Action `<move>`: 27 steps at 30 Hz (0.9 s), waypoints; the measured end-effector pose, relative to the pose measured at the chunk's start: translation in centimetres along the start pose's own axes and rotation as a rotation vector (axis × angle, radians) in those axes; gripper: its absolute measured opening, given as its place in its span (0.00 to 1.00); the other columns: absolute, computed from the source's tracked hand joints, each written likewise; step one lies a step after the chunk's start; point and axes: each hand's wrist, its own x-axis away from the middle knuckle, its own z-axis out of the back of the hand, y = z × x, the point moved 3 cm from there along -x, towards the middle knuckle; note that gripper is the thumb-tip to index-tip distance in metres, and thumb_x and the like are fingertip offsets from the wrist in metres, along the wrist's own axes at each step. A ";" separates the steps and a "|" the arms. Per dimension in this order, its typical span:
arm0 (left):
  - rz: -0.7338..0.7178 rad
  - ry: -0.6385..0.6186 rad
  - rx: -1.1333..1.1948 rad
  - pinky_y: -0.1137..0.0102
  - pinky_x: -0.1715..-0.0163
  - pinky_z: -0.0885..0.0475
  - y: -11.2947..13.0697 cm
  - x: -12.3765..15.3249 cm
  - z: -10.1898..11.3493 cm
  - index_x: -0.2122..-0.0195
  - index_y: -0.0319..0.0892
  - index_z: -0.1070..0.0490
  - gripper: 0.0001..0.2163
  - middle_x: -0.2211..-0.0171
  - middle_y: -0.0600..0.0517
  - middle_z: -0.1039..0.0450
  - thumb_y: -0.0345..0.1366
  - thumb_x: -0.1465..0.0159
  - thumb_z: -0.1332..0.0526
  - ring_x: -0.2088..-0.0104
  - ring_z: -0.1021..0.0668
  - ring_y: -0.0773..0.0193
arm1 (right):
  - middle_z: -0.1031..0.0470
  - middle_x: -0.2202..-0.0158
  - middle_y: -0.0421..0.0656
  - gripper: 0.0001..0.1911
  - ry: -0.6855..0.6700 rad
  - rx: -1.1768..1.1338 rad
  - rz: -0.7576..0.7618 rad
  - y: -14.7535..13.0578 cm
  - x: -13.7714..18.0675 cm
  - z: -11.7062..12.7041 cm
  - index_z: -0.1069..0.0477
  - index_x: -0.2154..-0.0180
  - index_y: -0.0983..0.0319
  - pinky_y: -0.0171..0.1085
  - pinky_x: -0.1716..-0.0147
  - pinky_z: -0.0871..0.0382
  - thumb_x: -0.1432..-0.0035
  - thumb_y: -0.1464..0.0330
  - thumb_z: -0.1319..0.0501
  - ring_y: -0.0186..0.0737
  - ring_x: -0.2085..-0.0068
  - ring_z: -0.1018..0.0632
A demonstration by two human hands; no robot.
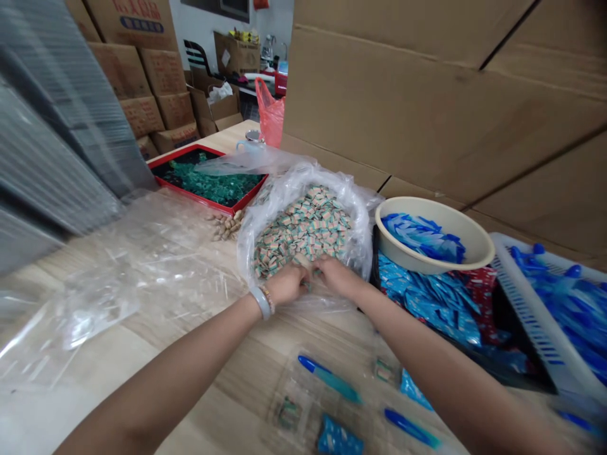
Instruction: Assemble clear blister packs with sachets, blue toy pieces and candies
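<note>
A clear plastic bag (247,243) with its top spread wide holds a heap of small striped pieces (308,221) in pink, green and cream. At its near edge my left hand (290,283), with a pale bangle and a beaded bracelet on the wrist, has its fingers closed. Close beside it my right hand (332,273) is also closed, fingertips almost meeting the left ones. Something pale and small shows between the two hands, too blurred to name. Nearer to me on the table lie clear plastic packets, blue-green pen-like sticks (329,378) and a blue patterned sachet (339,436).
On the right stand a cream basin (379,221) of blue pieces, blue and red sachets (422,294), and a white basket (526,316) of blue items. A red-rimmed tray (208,201) with green strands and some peanuts (225,226) lie left. Cardboard (427,101) walls the back; plastic film (142,253) covers the left.
</note>
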 end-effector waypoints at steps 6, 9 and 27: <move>-0.032 0.005 -0.005 0.72 0.62 0.35 -0.1 -0.1 0.2 0.70 0.38 0.30 0.06 0.69 0.49 0.29 0.30 0.47 0.44 0.65 0.29 0.63 | 0.32 0.70 0.44 0.11 0.116 -0.049 -0.098 1.3 1.5 0.5 0.32 0.69 0.64 0.32 0.66 0.41 0.54 0.80 0.49 0.36 0.66 0.32; -0.103 -0.002 -0.030 0.71 0.60 0.36 0.0 -0.8 0.1 0.69 0.39 0.30 0.06 0.67 0.50 0.29 0.30 0.48 0.43 0.63 0.30 0.63 | 0.31 0.69 0.43 0.11 0.125 -0.108 -0.091 1.7 1.2 0.4 0.31 0.69 0.64 0.32 0.65 0.40 0.54 0.80 0.48 0.36 0.66 0.31; -0.081 -0.084 -0.074 0.70 0.59 0.36 0.1 0.2 0.3 0.66 0.39 0.29 0.08 0.66 0.49 0.27 0.32 0.47 0.43 0.62 0.28 0.61 | 0.35 0.80 0.35 0.05 0.062 -0.536 -0.227 1.0 1.2 -0.9 0.34 0.74 0.63 0.29 0.76 0.42 0.58 0.76 0.44 0.30 0.77 0.34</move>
